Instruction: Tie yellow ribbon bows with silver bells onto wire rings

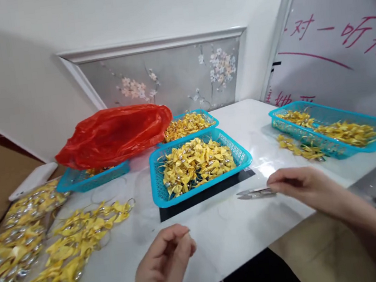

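Observation:
My right hand (303, 186) grips a small pair of metal thread snips (254, 193) just above the white table, with the blades pointing left. My left hand (165, 265) is closed near the table's front edge, thumb and fingertips pinched together; anything between them is too small to make out. Just beyond both hands, a turquoise plastic basket (201, 193) holds a heap of yellow ribbon bows (194, 163) with pearl-like beads. A black strip (211, 194) lies partly under this basket. To the left, a long trail of beaded yellow bows (74, 246) lies on the tabletop.
A red plastic bag (115, 136) rests over a turquoise basket (93, 182) at the back left. Another basket (213, 124) with bows stands behind the middle one. At right is a long basket (331, 139), with loose bows (300, 149) beside it. A whiteboard (338, 26) borders the right.

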`<act>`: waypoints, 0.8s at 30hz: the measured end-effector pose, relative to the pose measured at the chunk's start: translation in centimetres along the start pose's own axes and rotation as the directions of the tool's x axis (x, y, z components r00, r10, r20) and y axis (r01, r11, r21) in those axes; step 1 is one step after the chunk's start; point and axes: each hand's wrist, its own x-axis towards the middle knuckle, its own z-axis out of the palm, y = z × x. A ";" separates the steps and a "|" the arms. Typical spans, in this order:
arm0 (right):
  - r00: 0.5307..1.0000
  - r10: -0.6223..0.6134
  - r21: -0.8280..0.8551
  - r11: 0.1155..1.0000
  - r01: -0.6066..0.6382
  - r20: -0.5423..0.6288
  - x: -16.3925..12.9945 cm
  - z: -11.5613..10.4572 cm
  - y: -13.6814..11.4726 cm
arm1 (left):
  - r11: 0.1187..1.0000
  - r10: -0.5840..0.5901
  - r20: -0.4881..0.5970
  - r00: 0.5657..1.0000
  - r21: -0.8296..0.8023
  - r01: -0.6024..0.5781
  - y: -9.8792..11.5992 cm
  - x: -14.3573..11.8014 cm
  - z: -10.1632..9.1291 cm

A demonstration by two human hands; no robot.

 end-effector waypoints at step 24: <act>0.899 -0.437 -0.516 0.772 0.370 -0.009 -0.2 3.9 4.9 | 0.689 0.109 0.263 0.959 0.675 -0.263 -1.9 3.1 3.2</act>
